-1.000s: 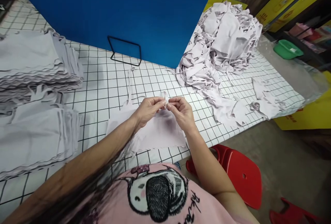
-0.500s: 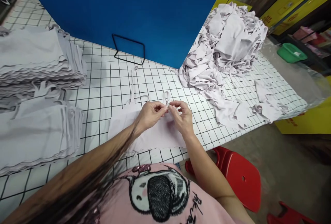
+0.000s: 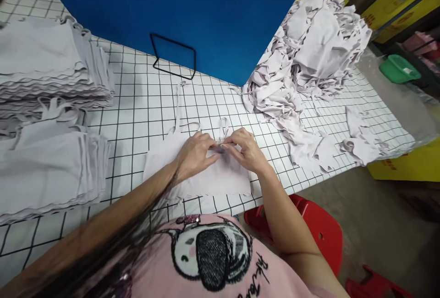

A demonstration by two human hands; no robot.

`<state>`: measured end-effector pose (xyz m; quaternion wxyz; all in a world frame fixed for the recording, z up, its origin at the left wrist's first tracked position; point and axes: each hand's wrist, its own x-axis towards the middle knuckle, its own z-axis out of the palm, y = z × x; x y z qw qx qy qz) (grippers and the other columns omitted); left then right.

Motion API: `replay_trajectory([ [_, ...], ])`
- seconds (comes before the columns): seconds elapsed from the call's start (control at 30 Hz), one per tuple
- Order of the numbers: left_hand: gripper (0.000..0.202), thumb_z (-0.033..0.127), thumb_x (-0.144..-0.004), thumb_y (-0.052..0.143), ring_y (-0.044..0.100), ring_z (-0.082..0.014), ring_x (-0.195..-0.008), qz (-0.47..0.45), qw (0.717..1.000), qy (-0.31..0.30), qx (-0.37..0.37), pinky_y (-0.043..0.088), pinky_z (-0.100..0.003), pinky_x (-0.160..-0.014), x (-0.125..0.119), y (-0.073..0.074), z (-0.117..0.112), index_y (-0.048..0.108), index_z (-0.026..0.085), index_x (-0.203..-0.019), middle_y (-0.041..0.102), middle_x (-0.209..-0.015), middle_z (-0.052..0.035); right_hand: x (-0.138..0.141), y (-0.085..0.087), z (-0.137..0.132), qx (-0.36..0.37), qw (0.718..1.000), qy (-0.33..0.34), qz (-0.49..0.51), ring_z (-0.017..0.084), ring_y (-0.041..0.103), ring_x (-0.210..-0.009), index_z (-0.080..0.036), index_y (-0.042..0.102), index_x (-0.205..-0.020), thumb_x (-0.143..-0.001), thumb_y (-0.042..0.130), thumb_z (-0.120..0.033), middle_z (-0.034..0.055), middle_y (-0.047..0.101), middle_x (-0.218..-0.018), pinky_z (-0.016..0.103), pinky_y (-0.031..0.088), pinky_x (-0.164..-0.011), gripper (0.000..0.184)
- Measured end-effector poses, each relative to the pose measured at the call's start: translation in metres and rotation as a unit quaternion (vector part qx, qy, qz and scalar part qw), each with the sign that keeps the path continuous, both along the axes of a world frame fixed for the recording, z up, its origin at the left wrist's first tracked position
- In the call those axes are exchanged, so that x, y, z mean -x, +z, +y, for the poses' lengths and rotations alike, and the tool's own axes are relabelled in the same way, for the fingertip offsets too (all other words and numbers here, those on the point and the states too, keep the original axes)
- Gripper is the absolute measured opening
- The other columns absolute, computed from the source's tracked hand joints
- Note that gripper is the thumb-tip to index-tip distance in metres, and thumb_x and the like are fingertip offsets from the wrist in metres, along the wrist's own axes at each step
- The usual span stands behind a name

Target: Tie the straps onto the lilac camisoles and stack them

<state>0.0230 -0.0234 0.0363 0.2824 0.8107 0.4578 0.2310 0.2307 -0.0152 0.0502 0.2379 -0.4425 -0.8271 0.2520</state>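
A pale lilac-grey camisole [image 3: 206, 179] with thin straps lies flat on the checked tabletop in front of me. At its top edge, near the base of the right strap [image 3: 224, 126], both my hands meet. The fingers of my left hand [image 3: 196, 153] are on the fabric edge, the thumb a little lower on the cloth. My right hand [image 3: 246, 150] pinches the same edge between thumb and fingers. The small piece between the fingertips is partly hidden. The left strap [image 3: 178, 105] stretches away up the table.
Stacks of similar camisoles [image 3: 44, 169] lie on the left. A heap of fabric scraps [image 3: 316, 46] covers the right back, with loose scraps [image 3: 364, 144] nearby. A blue board [image 3: 178, 4] and a black wire frame [image 3: 173, 56] are ahead. A red stool [image 3: 321, 234] stands at right.
My left hand has turned flatter over the cloth, and its thumb has dropped lower. Both hands are closer down on the camisole's top edge. The view has shifted slightly.
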Motion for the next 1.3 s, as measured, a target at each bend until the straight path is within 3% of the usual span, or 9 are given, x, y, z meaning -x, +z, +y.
replay_trajectory([
  [0.13, 0.019, 0.037, -0.081, 0.067, 0.052, -0.0232, -0.090, 0.053, 0.998, 0.025, 0.010, 0.039, -0.034, -0.076, -0.002, -0.012, -0.007, 0.069, 0.019, -0.087, 0.063, -0.090, -0.0050, 0.004, -0.011, -0.006, 0.035, 0.999, -0.007, 0.030, 0.022, 0.054, -0.095, -0.026, 0.066, -0.089, -0.094, 0.058, -0.031, 0.0013, 0.068, -0.088, 0.041, 0.036, -0.089, 0.010],
  [0.3, 0.020, 0.036, -0.085, 0.063, 0.056, -0.0242, -0.091, 0.045, 0.997, 0.032, 0.049, 0.036, -0.039, -0.080, -0.007, -0.011, -0.008, 0.068, 0.018, -0.080, 0.067, -0.086, -0.0051, 0.008, -0.021, -0.012, 0.048, 0.998, -0.011, 0.034, 0.022, 0.055, -0.095, -0.027, 0.069, -0.090, -0.091, 0.062, -0.031, 0.0008, 0.068, -0.086, 0.042, 0.036, -0.091, 0.008],
  [0.53, 0.016, 0.031, -0.081, 0.062, 0.058, -0.0247, -0.089, 0.037, 0.997, 0.048, 0.040, 0.036, -0.042, -0.083, -0.010, -0.018, -0.010, 0.069, 0.018, -0.075, 0.070, -0.080, -0.0050, 0.008, -0.030, -0.017, 0.029, 0.998, -0.023, 0.052, 0.022, 0.055, -0.095, -0.027, 0.071, -0.087, -0.090, 0.064, -0.033, 0.0013, 0.067, -0.083, 0.041, 0.036, -0.089, 0.009],
  [0.77, 0.011, 0.026, -0.077, 0.062, 0.059, -0.0238, -0.090, 0.043, 0.996, 0.057, 0.059, 0.037, -0.043, -0.087, -0.012, -0.014, -0.010, 0.067, 0.018, -0.071, 0.071, -0.080, -0.0033, 0.012, -0.027, -0.022, -0.007, 0.999, -0.031, 0.014, 0.022, 0.054, -0.097, -0.026, 0.071, -0.087, -0.092, 0.062, -0.031, 0.0007, 0.068, -0.082, 0.041, 0.031, -0.090, 0.012],
  [1.03, 0.015, 0.031, -0.080, 0.064, 0.059, -0.0245, -0.091, 0.048, 0.996, 0.046, 0.057, 0.036, -0.045, -0.088, -0.011, -0.017, -0.008, 0.068, 0.019, -0.073, 0.071, -0.082, -0.0032, 0.010, -0.025, -0.022, -0.041, 0.998, -0.023, -0.042, 0.022, 0.053, -0.100, -0.025, 0.070, -0.088, -0.093, 0.061, -0.030, 0.0005, 0.067, -0.085, 0.041, 0.027, -0.092, 0.012],
  [1.3, 0.021, 0.033, -0.086, 0.062, 0.059, -0.0235, -0.091, 0.045, 0.996, 0.030, 0.071, 0.035, -0.044, -0.087, -0.010, -0.013, -0.007, 0.068, 0.019, -0.072, 0.070, -0.080, -0.0026, 0.004, -0.019, -0.016, -0.123, 0.982, 0.037, -0.141, 0.020, 0.053, -0.101, -0.023, 0.068, -0.087, -0.096, 0.055, -0.024, 0.0000, 0.067, -0.085, 0.044, 0.021, -0.097, 0.016],
])
